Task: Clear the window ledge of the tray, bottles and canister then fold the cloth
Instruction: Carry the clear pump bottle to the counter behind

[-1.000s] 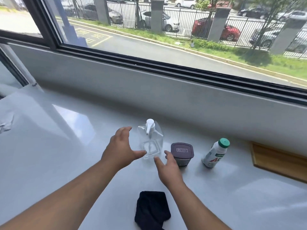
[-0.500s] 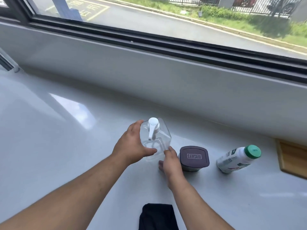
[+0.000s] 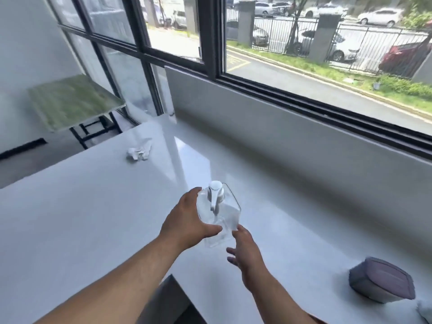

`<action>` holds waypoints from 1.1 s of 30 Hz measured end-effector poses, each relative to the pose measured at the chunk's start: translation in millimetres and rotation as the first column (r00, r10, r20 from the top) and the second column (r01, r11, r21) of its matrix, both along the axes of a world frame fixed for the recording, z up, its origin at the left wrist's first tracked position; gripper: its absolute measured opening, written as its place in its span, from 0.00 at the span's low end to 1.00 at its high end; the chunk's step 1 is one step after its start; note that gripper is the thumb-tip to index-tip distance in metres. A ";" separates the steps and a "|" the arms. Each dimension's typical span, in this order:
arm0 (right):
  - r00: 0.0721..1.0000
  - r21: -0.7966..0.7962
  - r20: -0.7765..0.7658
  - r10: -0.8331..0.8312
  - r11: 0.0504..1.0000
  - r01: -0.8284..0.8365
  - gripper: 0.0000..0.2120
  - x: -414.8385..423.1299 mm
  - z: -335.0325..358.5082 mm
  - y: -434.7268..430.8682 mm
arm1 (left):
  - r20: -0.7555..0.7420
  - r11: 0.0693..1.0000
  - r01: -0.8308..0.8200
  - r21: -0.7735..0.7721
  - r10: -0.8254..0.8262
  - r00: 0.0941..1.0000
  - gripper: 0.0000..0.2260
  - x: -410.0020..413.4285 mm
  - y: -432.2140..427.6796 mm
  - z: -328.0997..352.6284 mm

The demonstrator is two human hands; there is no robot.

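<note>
A clear square pump bottle (image 3: 221, 215) with a white pump head is lifted above the white ledge (image 3: 93, 218). My left hand (image 3: 187, 220) grips its left side, fingers wrapped around it. My right hand (image 3: 243, 251) is just below and to the right of the bottle, fingers spread, fingertips near its lower corner. The grey canister (image 3: 381, 286) with a purple-grey lid stands at the far right on the ledge. A white edge of another bottle (image 3: 425, 312) shows at the bottom right corner. The dark cloth and the tray are out of view.
A crumpled white tissue (image 3: 139, 152) lies on the ledge to the far left. The window wall (image 3: 280, 127) rises behind the ledge. A small green-topped table (image 3: 72, 101) stands on the floor beyond the ledge's left end. A dark gap (image 3: 170, 300) opens at the ledge's near edge.
My left hand closed on the pump bottle and lifted it to the left. My right hand came off the bottle. The view swung left, so the canister sits at the right edge.
</note>
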State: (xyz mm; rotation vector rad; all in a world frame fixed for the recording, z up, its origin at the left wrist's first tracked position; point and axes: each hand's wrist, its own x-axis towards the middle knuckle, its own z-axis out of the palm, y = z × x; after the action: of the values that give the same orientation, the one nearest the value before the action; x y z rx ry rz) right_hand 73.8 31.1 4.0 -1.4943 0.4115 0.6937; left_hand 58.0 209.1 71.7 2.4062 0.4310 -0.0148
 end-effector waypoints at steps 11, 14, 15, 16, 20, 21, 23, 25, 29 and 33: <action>0.821 0.033 0.081 0.565 0.822 -0.569 0.13 -241.9 52.2 309.5 | 0.081 0.861 -0.500 0.096 0.494 0.866 0.56 -338.2 281.1 56.5; 0.719 0.047 0.096 0.689 0.718 -0.695 0.15 -306.3 57.0 372.1 | 0.097 0.786 -0.611 0.094 0.604 0.791 0.56 -421.7 330.6 60.2; 0.686 0.046 0.093 0.721 0.685 -0.727 0.15 -325.4 57.5 390.2 | 0.099 0.757 -0.647 0.089 0.640 0.762 0.56 -446.7 344.1 59.5; 0.656 0.043 0.089 0.750 0.655 -0.755 0.15 -343.1 57.2 407.0 | 0.099 0.728 -0.680 0.086 0.673 0.733 0.56 -470.0 355.9 57.5; 0.545 0.027 0.067 0.836 0.544 -0.838 0.14 -396.3 51.8 460.6 | 0.091 0.625 -0.778 0.066 0.773 0.628 0.55 -540.9 390.7 41.7; 0.522 0.025 0.059 0.851 0.521 -0.853 0.14 -405.3 49.9 472.5 | 0.088 0.602 -0.796 0.063 0.791 0.605 0.55 -552.8 398.3 37.4; 0.480 0.019 0.045 0.876 0.479 -0.877 0.16 -418.1 44.9 495.5 | 0.082 0.561 -0.825 0.066 0.821 0.565 0.55 -569.3 413.9 29.6; 0.444 0.016 0.033 0.896 0.443 -0.896 0.18 -425.3 37.5 519.3 | 0.074 0.530 -0.845 0.068 0.842 0.534 0.55 -578.5 430.9 21.1; 0.395 0.015 0.012 0.919 0.395 -0.919 0.22 -423.8 15.6 572.2 | 0.055 0.476 -0.876 0.081 0.875 0.481 0.55 -579.7 470.2 2.0; 0.391 0.008 -0.008 0.921 0.391 -0.920 0.25 -409.7 -8.5 628.1 | 0.027 0.445 -0.891 0.087 0.893 0.449 0.55 -566.9 515.9 -16.4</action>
State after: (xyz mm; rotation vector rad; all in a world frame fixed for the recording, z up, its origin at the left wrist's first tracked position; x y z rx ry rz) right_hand -335.9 659.2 -4.5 -1.6553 -0.5347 1.5933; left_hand -508.9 724.9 55.3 1.9446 1.7166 0.4658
